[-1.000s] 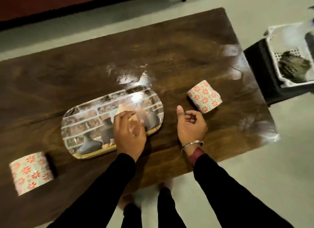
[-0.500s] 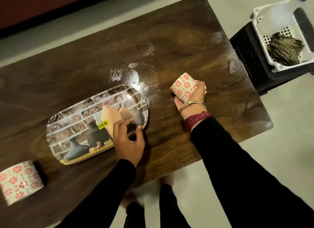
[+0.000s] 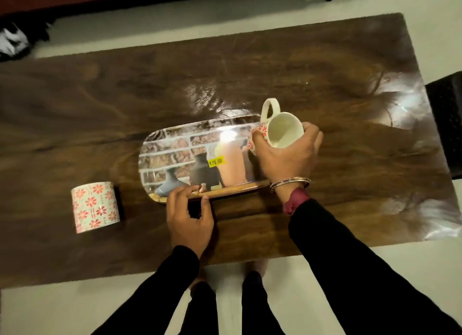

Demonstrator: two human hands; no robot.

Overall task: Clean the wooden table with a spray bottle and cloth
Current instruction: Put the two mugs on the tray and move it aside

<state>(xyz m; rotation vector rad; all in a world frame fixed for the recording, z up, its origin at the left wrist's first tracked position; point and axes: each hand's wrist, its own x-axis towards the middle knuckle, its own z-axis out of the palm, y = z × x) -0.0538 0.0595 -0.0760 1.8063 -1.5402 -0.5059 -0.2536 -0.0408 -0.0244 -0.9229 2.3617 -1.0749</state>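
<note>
The dark wooden table point(image 3: 275, 67) fills the view and shines with wet patches. A glossy oblong tray point(image 3: 180, 149) printed with vases lies at its middle. My left hand point(image 3: 188, 214) pinches the tray's near edge with thumb and fingertips. My right hand point(image 3: 285, 157) holds a red-flowered white mug point(image 3: 282, 129) tilted over the tray's right end, its open mouth facing me and its handle pointing away. A second flowered mug point(image 3: 94, 206) stands upside down on the table to the left of the tray. No spray bottle or cloth is in view.
A dark stool point(image 3: 447, 119) stands off the table's right edge. Pale floor point(image 3: 62, 309) surrounds the table, and my feet are under its near edge. A dark object lies on the floor at the far left.
My right hand lifted the mug from the table's right side and carried it over the tray's right end. My left hand slid to the tray's near edge. The basket left the view.
</note>
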